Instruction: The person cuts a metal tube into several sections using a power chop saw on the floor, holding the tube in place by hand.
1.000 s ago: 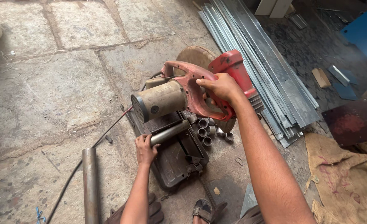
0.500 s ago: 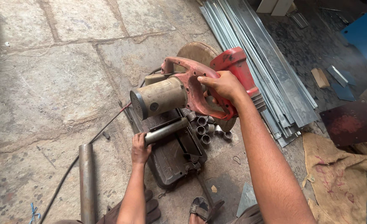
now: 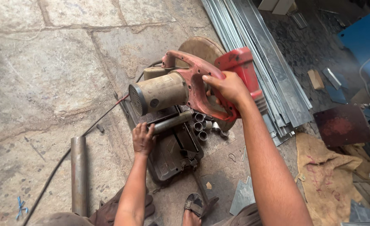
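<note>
A red chop saw [image 3: 193,83] with a dusty grey motor [image 3: 158,98] and a round cutting disc [image 3: 201,48] stands on a stone floor. My right hand [image 3: 227,88] is shut on the saw's red handle. My left hand [image 3: 143,138] grips the end of a short metal pipe [image 3: 172,121] that lies across the saw's black base [image 3: 172,155] under the motor. Several short cut pipe pieces [image 3: 199,125] lie bunched beside the disc.
A longer metal pipe [image 3: 79,175] lies on the floor at the left, next to a black power cable [image 3: 68,155]. A stack of grey metal strips [image 3: 260,54] runs along the right. A burlap sack [image 3: 331,175], a rusty plate [image 3: 344,125] and my sandalled foot [image 3: 193,209] are near.
The view has shifted slightly. My left hand has slid a little along the short pipe on the saw's base. My right hand stays on the handle.
</note>
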